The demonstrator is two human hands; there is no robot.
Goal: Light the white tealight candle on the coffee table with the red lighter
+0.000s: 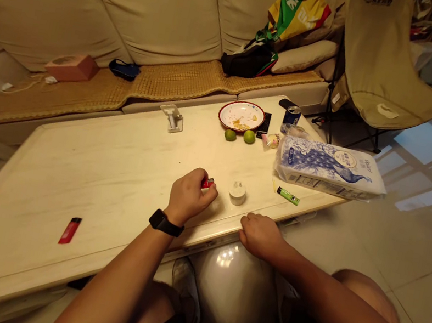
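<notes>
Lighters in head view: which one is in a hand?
The red lighter gripped in the left hand. The other red lighter and the green lighter lie loose on the tabletop, touching no hand.

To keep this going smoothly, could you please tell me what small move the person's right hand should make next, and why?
Probably slide the right hand over to steady the small round white container: that hand rests empty on the pale table's edge, while the left hand grips a red lighter just beside the container.
</notes>
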